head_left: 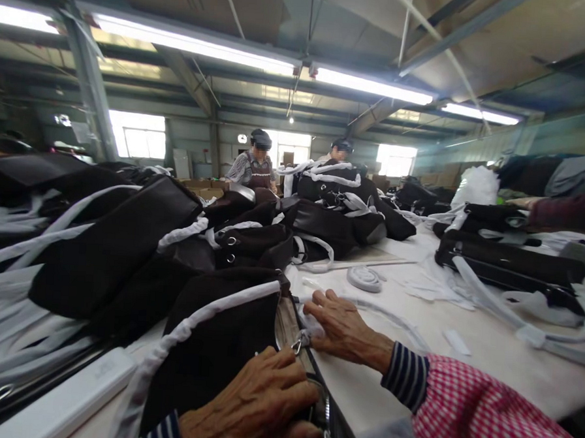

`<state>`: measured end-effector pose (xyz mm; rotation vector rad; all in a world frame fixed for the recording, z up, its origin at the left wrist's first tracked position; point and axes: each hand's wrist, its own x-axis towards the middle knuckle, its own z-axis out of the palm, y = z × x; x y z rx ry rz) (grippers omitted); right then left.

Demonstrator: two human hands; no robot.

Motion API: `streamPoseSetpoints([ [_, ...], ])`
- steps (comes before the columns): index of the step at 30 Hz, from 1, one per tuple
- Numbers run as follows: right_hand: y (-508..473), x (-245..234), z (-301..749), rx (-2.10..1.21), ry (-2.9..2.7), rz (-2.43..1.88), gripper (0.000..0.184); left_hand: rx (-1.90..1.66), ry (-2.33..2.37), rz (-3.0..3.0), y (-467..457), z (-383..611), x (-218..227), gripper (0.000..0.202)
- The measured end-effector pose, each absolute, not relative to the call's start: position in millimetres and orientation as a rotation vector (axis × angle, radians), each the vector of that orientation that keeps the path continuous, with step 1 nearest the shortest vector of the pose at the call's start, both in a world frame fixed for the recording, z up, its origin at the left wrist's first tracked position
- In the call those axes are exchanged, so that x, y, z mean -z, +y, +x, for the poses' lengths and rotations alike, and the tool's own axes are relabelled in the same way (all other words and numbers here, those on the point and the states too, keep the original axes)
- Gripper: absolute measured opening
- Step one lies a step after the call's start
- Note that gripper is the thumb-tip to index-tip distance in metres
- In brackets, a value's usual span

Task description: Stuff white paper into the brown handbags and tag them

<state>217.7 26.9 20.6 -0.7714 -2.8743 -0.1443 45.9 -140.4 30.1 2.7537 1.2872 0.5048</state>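
A dark brown bag (217,346) with straps wrapped in white paper lies on the table right in front of me. My left hand (258,407) is curled over its near edge, by a metal ring. My right hand (340,326) rests by the bag's right side, its fingers closed on a white wrapped strap (311,328) next to a metal clasp (298,343).
Many more dark bags (119,249) with white-wrapped straps are heaped across the left and middle of the white table (462,358). Other dark bags (506,263) lie at the right. White paper scraps (365,277) lie loose. Two people (256,165) work at the far end.
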Motion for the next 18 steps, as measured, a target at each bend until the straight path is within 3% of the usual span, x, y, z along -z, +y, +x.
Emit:
streamPoseSetpoints([
  [5,28.6,-16.9,229.3,0.209,-2.781,-0.997,0.056,-0.552,1.299,2.747,-140.2,44.0,-23.1,0.023],
  [13,36.1,-24.2,237.5,0.016,-2.862,-0.903,0.043,-0.619,1.293,2.771,-140.0,42.9,-18.8,0.018],
  [18,50.3,-35.8,229.4,-0.058,-2.972,-0.788,0.076,-0.598,1.27,2.772,-137.2,42.3,-16.9,0.017],
])
